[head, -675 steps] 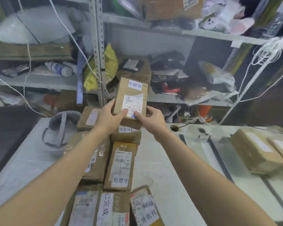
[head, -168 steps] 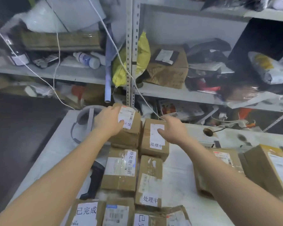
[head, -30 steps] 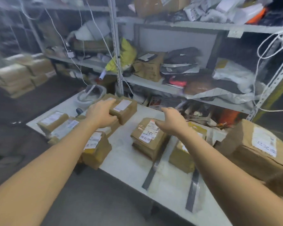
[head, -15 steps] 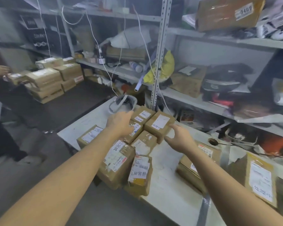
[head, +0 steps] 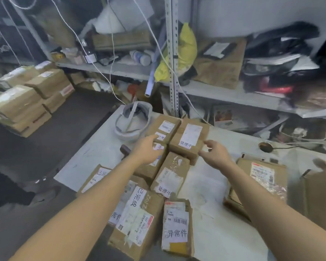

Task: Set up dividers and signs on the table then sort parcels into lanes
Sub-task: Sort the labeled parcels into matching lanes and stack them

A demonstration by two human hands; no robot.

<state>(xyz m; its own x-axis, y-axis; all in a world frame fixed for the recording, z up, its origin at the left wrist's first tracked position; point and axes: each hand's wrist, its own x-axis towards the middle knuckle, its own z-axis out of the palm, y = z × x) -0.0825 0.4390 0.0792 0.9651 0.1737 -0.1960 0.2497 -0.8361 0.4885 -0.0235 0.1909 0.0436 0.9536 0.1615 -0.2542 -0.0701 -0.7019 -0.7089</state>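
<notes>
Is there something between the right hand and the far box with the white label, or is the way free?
Nothing visible is in the way. The right hand is open, its fingertips just short of the near right corner of the box, with only bare table below. The left hand rests on the neighbouring box.

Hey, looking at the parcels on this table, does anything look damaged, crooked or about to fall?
Yes. The two nearest parcels, one with a label reading 已完成 and one with a label reading 异常件, stick out over the table's near edge. The second also has torn, crumpled tape along its top.
</notes>
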